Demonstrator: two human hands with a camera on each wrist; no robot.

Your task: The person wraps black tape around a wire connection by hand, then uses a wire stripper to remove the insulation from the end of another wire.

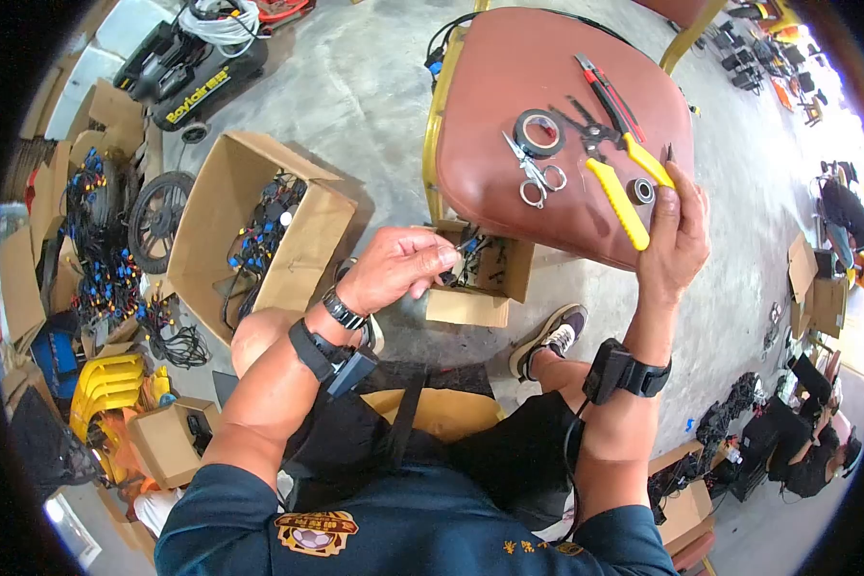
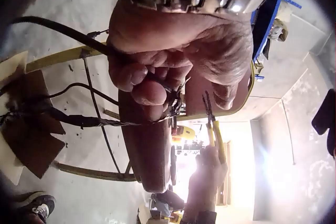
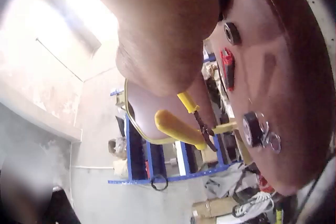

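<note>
Concrete floor (image 1: 374, 106), grey and scuffed; compressor (image 1: 206, 86) and tangled cables (image 1: 106, 250) off to the left. Big carton (image 1: 322, 240), open, with blue-tipped leads inside. Brown-red seat (image 1: 480, 86) ahead, on a yellow frame (image 1: 432, 154).

Left hand (image 1: 394, 269): watch at wrist, fingers curled, thumb and fingertips pinching a dark cable (image 2: 65, 34). Thin wire ends (image 2: 178, 98) stick out by the fingertips. Hand held just off the seat's near left corner, above a small box (image 1: 518, 269) that holds more cable.

Right hand (image 1: 677, 230): fingers curled on the yellow-handled pliers (image 1: 616, 202), over the seat's near right corner. Handles spread, jaws apart, head pointing toward the middle of the seat.

On the seat: bearing (image 1: 641, 191) beside the pliers, close to the right edge; cutter (image 1: 610, 96), red and black, toward the far right corner; tape (image 1: 540, 132) left of the pliers' head; scissors (image 1: 536, 178) just nearside of the tape, blades toward the left edge.
</note>
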